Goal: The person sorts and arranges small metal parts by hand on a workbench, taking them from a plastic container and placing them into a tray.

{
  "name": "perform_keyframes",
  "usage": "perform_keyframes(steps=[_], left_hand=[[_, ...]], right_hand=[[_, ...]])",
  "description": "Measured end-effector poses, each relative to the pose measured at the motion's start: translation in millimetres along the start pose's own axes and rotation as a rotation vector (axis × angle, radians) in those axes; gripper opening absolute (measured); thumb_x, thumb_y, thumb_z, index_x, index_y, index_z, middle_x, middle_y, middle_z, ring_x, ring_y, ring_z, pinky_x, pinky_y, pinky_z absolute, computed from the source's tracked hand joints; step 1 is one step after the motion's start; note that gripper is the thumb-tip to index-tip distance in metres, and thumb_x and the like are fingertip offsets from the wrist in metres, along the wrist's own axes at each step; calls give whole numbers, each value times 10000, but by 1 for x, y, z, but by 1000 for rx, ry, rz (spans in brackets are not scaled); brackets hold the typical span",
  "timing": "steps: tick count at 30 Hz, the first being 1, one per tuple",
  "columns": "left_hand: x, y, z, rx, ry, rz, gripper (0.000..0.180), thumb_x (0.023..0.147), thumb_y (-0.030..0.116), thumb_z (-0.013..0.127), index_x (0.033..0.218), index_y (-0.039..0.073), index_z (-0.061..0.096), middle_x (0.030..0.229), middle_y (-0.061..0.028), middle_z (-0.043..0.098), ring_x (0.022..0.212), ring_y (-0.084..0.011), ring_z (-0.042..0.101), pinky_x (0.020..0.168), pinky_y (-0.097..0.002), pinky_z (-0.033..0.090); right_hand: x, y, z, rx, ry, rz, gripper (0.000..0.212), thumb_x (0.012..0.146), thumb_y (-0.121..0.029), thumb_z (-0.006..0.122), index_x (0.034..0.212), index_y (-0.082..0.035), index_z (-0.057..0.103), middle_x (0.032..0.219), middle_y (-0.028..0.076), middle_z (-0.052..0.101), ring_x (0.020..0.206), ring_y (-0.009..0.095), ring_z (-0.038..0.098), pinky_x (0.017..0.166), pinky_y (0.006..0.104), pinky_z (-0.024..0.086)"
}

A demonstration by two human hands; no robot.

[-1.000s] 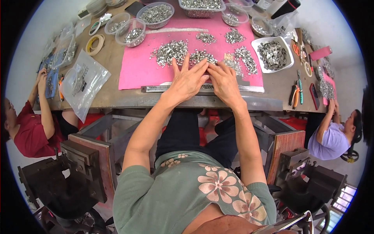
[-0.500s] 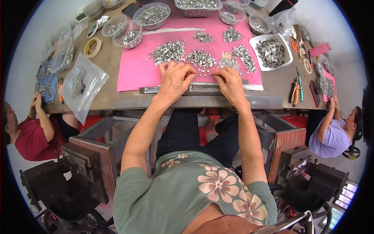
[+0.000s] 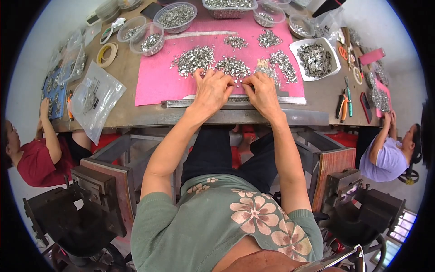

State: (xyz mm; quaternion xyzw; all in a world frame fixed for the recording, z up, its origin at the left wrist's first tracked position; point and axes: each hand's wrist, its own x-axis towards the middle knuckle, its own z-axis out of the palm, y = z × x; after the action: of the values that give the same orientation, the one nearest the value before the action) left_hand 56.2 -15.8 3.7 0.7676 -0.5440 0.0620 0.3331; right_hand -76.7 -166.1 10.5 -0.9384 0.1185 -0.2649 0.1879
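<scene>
On the pink ribbed mat, my left hand has its thumb and forefinger pinched together just below the middle pile of small silvery metal pieces. My right hand faces it a short way off, its thumb and fingers also pinched. What either pinch holds is too small or hidden to make out. Beneath both hands runs a long metal bar along the mat's front edge, with a toothed or slotted row showing between my wrists. A larger heap of metal pieces lies beyond my left fingers.
Clear plastic bowls of metal pieces line the back. A white square dish stands right, with pliers nearer the edge. Tape rolls and a plastic bag lie left. Co-workers sit at both sides, including one in a red shirt.
My left hand has moved right, and my right hand slightly left, so the pinched fingertips are closer together. The co-worker at left has shifted a hand upward.
</scene>
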Motion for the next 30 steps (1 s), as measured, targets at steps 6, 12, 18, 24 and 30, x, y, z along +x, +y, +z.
perform_keyframes(steps=[6,12,18,24,30], left_hand=[[5,1,-1,-25,-61,-18,91,852,183,756,905,124,712,824,-9,639,912,-221,600,1021,-530,297],[9,3,0,-48,-84,-15,85,859,188,734,912,125,714,824,-9,650,913,-223,599,1021,-536,295],[14,2,0,-12,-104,40,81,855,175,718,919,126,715,834,-8,653,911,-219,595,1027,-530,285],[1,5,-8,-89,-15,85,94,839,166,734,910,114,702,844,-7,642,906,-206,598,1059,-526,279],[-22,16,-12,-136,5,73,122,823,165,751,909,104,689,859,-4,626,906,-206,600,1082,-546,278]], right_hand=[[0,1,-3,65,-4,44,128,843,-129,776,872,-56,674,829,69,622,814,273,594,794,400,418],[-1,2,-1,34,-41,103,176,820,-174,787,844,-60,656,851,85,625,872,291,601,797,428,406],[1,-5,-2,-20,-48,74,122,843,-150,751,861,-65,665,857,89,620,878,300,597,800,426,405],[-7,-5,-7,39,10,18,91,863,-107,734,889,-50,668,850,75,627,853,276,597,780,410,400],[-28,-21,-10,181,39,-25,79,849,-69,736,899,-46,680,862,73,599,861,275,584,802,400,409]])
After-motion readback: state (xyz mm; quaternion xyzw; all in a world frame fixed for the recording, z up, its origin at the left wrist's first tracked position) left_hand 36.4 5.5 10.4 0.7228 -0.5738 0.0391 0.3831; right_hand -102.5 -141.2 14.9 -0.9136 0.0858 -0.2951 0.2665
